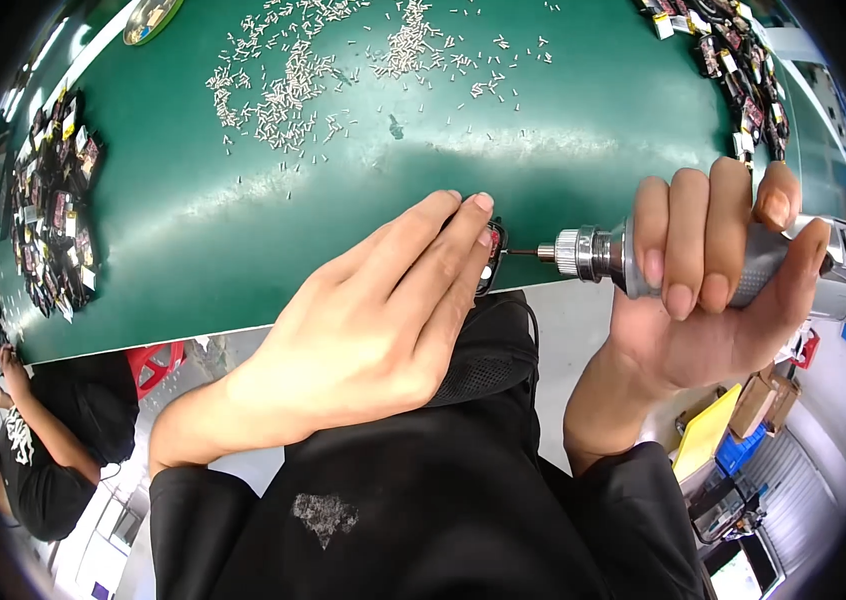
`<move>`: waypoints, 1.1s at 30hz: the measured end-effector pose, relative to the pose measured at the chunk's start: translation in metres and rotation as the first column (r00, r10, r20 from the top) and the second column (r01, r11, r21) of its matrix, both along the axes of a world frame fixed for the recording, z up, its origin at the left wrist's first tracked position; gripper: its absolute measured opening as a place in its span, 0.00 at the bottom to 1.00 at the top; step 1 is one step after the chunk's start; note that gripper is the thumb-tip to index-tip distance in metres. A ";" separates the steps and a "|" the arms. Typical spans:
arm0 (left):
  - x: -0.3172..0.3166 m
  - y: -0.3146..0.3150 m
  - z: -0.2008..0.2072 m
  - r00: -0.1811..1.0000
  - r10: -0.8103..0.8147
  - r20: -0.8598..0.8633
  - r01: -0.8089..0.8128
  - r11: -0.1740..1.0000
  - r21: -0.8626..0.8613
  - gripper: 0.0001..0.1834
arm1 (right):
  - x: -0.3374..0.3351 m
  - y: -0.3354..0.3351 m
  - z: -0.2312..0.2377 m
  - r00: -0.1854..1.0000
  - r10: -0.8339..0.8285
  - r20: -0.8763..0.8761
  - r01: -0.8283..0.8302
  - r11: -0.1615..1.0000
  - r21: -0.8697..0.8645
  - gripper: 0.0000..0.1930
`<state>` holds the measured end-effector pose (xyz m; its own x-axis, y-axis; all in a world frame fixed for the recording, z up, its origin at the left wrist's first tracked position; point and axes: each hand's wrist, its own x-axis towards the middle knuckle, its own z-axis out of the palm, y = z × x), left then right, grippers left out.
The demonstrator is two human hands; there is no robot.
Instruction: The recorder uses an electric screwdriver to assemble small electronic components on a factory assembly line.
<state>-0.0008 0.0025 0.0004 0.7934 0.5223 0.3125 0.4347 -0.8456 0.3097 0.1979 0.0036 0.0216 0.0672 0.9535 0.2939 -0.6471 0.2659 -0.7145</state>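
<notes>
Steadily, with left hand [373, 320] partly covering the small black device [493, 260] at the near edge of the bench [563, 180], grip unverifiable, and right hand [703, 320] wrapped around the silver power driver [598, 252], align the bit [526, 252] squarely; avoid sideways load.

black device [496, 257] partly hidden, dish [169, 25] cut off
</notes>
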 end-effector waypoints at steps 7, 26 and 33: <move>-0.001 0.001 -0.004 0.999 -0.003 0.044 0.004 1.000 -0.019 0.25 | -0.005 0.003 -0.009 0.998 -0.022 0.057 0.023 1.000 -0.006 0.14; -0.010 0.005 -0.001 0.997 0.006 0.074 -0.009 0.999 0.049 0.23 | -0.022 0.023 0.001 0.927 0.168 0.335 -0.215 0.971 0.108 0.09; -0.025 -0.001 -0.003 0.988 -0.015 0.152 0.004 0.998 0.069 0.18 | -0.014 0.010 0.003 0.973 0.217 0.073 -0.228 0.943 0.243 0.12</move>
<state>-0.0263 0.0010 -0.0028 0.7387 0.4882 0.4647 0.3790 -0.8710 0.3125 0.1837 0.0140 0.0251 -0.1570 0.8391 0.5208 -0.6795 0.2909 -0.6735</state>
